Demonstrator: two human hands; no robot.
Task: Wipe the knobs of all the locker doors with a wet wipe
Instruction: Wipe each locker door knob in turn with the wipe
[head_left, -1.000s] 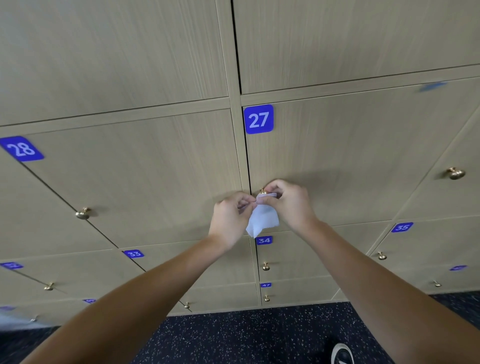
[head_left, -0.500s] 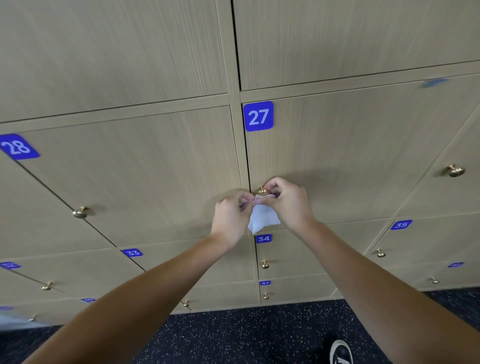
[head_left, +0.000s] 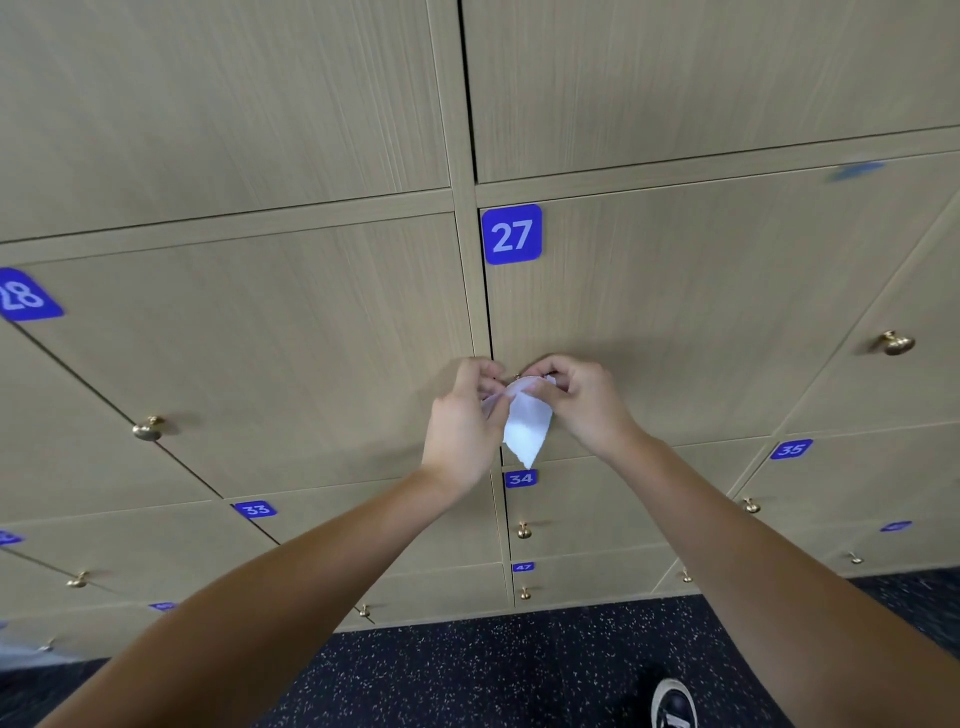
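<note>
A white wet wipe (head_left: 525, 422) is held between both hands in front of the wooden locker door numbered 27 (head_left: 511, 234). My left hand (head_left: 464, 421) pinches its left edge and my right hand (head_left: 581, 404) pinches its top right. Just a gold sliver of that door's knob (head_left: 518, 375) peeks out above the wipe. The wipe's lower corner hangs down toward the label 34 (head_left: 520, 478).
Brass knobs show on neighbouring doors: one at left (head_left: 148, 428), one at right (head_left: 897, 343), and small ones below (head_left: 523, 530). Labels 28 (head_left: 23, 296), 33 (head_left: 255, 509) and 35 (head_left: 790, 449) mark other doors. Dark speckled floor (head_left: 467, 670) and a shoe (head_left: 672, 704) lie below.
The wipe has come up over the knob of door 27, which was plainly visible before and is now almost covered. Both hands stay pinching it, shifted only slightly.
</note>
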